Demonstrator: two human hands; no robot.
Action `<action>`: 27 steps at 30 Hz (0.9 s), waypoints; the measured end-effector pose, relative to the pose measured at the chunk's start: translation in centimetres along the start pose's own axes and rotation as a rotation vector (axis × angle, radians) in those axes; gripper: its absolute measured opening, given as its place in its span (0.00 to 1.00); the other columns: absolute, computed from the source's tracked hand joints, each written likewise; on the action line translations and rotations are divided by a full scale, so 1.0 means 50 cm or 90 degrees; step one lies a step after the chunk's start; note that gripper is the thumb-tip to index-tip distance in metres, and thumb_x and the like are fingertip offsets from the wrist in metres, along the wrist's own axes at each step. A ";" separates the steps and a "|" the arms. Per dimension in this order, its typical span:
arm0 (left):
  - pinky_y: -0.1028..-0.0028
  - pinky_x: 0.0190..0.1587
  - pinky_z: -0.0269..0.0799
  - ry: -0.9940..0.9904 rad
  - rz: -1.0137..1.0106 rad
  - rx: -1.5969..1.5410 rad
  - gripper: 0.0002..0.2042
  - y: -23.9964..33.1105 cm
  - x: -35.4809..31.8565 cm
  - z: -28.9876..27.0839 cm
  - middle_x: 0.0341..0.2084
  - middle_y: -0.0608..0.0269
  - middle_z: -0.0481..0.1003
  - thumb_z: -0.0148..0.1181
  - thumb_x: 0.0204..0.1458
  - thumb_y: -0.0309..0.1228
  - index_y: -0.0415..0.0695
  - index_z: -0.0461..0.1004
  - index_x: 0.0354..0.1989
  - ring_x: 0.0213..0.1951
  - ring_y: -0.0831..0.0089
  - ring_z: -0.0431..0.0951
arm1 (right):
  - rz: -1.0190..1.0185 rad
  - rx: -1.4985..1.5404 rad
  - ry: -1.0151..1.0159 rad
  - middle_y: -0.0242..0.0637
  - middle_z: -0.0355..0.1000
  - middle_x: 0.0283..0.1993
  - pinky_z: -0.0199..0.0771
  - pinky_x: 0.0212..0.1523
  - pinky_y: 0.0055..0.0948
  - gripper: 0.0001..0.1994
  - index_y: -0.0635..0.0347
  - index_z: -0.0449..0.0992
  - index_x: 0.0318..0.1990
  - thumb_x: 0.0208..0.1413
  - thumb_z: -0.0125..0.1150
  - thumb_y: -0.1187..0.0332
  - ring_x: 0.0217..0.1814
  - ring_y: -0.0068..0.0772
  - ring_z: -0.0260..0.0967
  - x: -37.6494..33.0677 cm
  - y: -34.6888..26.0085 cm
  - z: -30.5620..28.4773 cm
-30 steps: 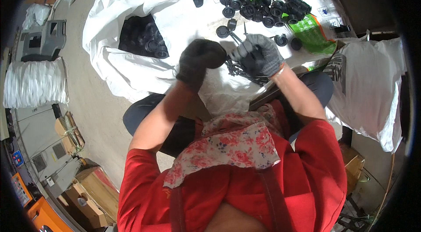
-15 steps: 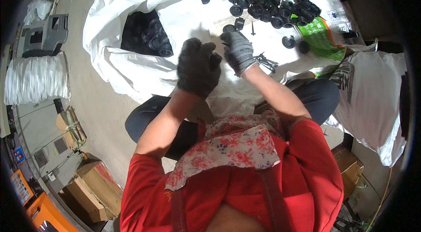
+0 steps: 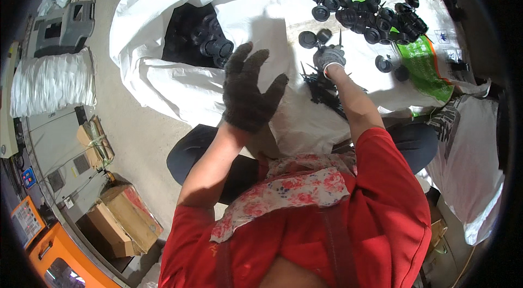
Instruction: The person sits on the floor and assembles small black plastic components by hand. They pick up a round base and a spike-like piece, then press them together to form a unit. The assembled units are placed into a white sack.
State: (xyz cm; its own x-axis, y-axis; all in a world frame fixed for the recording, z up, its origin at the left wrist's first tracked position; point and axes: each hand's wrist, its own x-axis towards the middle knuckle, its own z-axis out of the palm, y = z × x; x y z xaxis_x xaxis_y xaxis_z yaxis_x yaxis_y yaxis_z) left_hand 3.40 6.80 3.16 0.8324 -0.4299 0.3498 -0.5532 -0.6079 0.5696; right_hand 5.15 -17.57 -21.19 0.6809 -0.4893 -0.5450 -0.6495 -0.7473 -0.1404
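Observation:
My left hand, in a dark glove, is open with its fingers spread beside the mouth of a large white sack. Just past its fingertips, a black ribbed round part sits at the sack's opening, among other dark parts inside. My right hand, in a grey glove, is curled with its fingertips at a slightly blurred black round cap; the exact grip is partly hidden. Left of that cap lies a black disc-shaped cap. Several thin black spikes are heaped below my right hand.
Many black caps are piled on the white and green sheet at the far right. A white bag stands right. Cardboard boxes, an orange machine and a grey plastic casing are on the left.
My left hand has opened and let go of a dark part, now by the sack's mouth. My right hand has moved right, away from the left, to the cap. The whole view has shifted.

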 end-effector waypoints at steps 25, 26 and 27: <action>0.72 0.36 0.75 -0.529 -0.067 -0.505 0.11 0.081 -0.012 0.065 0.31 0.59 0.78 0.63 0.49 0.30 0.41 0.73 0.41 0.33 0.71 0.78 | -0.759 0.180 0.091 0.44 0.70 0.49 0.64 0.57 0.37 0.25 0.59 0.71 0.49 0.41 0.67 0.60 0.54 0.45 0.65 -0.416 0.118 -0.286; 0.72 0.37 0.75 -0.539 -0.171 -0.712 0.12 0.064 -0.018 0.070 0.32 0.58 0.78 0.62 0.50 0.29 0.41 0.73 0.42 0.34 0.70 0.78 | -0.807 0.071 0.125 0.44 0.71 0.43 0.69 0.51 0.38 0.19 0.61 0.74 0.43 0.44 0.63 0.61 0.47 0.45 0.68 -0.417 0.120 -0.277; 0.72 0.38 0.75 -0.532 -0.284 -0.916 0.13 0.047 -0.028 0.072 0.33 0.57 0.77 0.61 0.50 0.29 0.41 0.72 0.44 0.34 0.69 0.78 | -0.892 -0.053 0.145 0.44 0.71 0.40 0.70 0.47 0.39 0.16 0.62 0.74 0.39 0.45 0.61 0.62 0.43 0.45 0.69 -0.430 0.110 -0.301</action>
State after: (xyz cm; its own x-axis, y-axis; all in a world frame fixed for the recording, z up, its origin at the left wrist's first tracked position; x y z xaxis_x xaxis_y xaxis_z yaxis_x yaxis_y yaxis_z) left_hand 0.84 3.59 1.34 0.4031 -0.8944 -0.1936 0.5564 0.0715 0.8279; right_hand -7.95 -17.93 2.21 0.7778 0.6113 0.1461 0.6131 -0.6866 -0.3907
